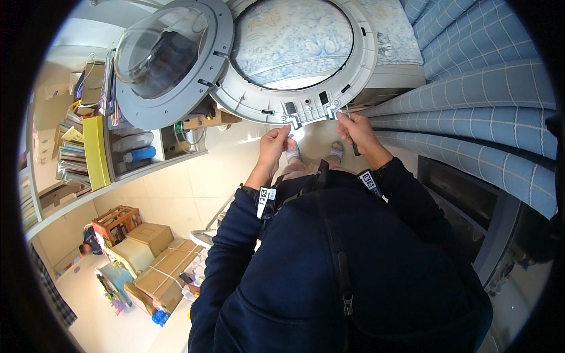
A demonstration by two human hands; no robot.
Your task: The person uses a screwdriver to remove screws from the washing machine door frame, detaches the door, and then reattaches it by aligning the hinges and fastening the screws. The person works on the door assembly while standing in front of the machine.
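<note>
A grey round front frame of a washing machine (247,97) fills the top middle, with its glass porthole door (162,53) swung open to the left. My left hand (276,144) is closed just under the frame's lower edge, pinching something too small to make out. My right hand (356,132) grips a thin dark tool, seemingly a screwdriver (352,141), with its tip at the frame's lower right edge. A floral cloth (294,35) shows through the round opening. My dark blue sleeves come up from below.
Blue checked curtains (471,88) hang at the right. A shelf unit (88,147) with books, bottles and a yellow folder stands at left. Cardboard boxes (165,270) and a wooden crate (115,223) lie on the floor at lower left. My sandalled feet (315,154) show below the frame.
</note>
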